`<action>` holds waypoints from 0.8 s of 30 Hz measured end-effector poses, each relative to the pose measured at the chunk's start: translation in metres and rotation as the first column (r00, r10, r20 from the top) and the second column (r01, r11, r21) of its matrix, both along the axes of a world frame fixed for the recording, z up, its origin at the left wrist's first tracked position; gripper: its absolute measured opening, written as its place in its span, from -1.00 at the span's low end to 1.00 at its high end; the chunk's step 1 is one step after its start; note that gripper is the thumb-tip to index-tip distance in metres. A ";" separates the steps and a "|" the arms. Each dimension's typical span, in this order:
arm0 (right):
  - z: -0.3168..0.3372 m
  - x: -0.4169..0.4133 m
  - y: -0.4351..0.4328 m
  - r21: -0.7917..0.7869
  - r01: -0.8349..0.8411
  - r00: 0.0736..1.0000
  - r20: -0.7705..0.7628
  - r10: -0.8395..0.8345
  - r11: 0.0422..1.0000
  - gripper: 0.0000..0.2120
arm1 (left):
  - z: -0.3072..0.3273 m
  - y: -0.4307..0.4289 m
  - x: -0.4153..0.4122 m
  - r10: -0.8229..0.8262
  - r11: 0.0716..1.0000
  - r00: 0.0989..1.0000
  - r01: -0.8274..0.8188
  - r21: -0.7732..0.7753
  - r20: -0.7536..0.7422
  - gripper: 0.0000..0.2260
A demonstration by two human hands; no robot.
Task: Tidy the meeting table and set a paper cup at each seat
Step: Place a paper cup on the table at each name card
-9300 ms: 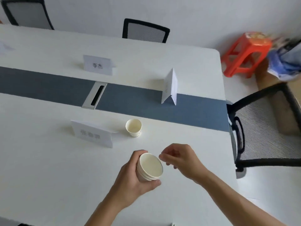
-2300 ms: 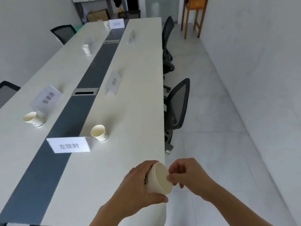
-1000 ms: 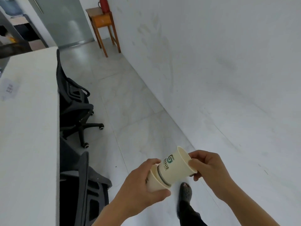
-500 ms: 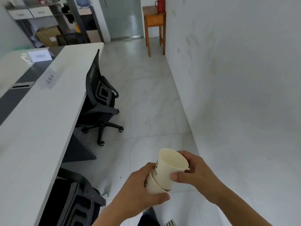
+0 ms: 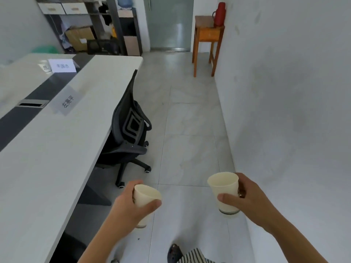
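**A:** Where are the cups right now?

**B:** Both are in the air over the floor tiles, off the table. The left hand [image 5: 133,205] has fingers and thumb wrapped round the left cup [image 5: 146,194], which is tipped a little. The right hand [image 5: 247,198] grasps the right cup [image 5: 224,188] at mid-wall, upright, with the thumb across the front. The two cups are well apart. I can't tell whether the left one is a single cup or several nested.

**A:** How will they handle?

**B:** They look empty, so I'd say very light. The paper wall is thin and a hard squeeze would dent it. The rolled rim and the base should be the stiffest parts. I'd hold it gently at mid-wall and set it flat on its base. A brushing sleeve could knock it over.

**A:** Is there room to move?

**B:** The table [image 5: 47,168] runs along the left, with its long edge close to the left hand. A black chair [image 5: 131,128] is tucked against that edge ahead. A name card [image 5: 67,102] stands on the table beside it, by the dark centre strip. The aisle between the table edge and the wall [image 5: 284,111] is open. Placing a cup by that card probably means reaching in beside the chair back.
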State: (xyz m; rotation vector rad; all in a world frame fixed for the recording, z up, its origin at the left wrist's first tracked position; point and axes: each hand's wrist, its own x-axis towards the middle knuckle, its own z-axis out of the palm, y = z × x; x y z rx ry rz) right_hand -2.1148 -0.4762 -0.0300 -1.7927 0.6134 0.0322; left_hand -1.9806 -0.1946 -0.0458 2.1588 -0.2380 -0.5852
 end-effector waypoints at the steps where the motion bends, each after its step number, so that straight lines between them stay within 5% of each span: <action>1: 0.001 0.017 -0.003 -0.021 -0.023 1.000 -0.009 0.023 1.000 -0.42 | 0.004 -0.002 0.016 0.014 1.000 1.000 -0.014 -0.008 -0.001 -0.42; 6: -0.008 0.109 -0.009 -0.095 -0.235 0.969 -0.106 0.225 0.967 -0.41 | 0.016 0.009 0.080 0.115 0.992 0.993 -0.114 -0.059 0.011 -0.34; 10: -0.018 0.198 -0.011 -0.104 -0.554 0.814 -0.278 0.511 0.826 -0.42 | 0.006 0.038 0.110 0.266 0.964 0.963 -0.266 -0.008 -0.042 -0.38; 19: -0.010 0.431 0.023 -0.103 -0.803 0.595 -0.202 0.778 0.587 -0.47 | 0.012 0.059 0.215 0.591 0.806 0.806 -0.591 0.010 -0.006 -0.33; 24: -0.007 0.526 0.073 -0.109 -0.925 0.379 -0.210 0.901 0.364 -0.45 | 0.015 0.066 0.237 0.737 0.676 0.675 -0.737 0.030 -0.020 -0.30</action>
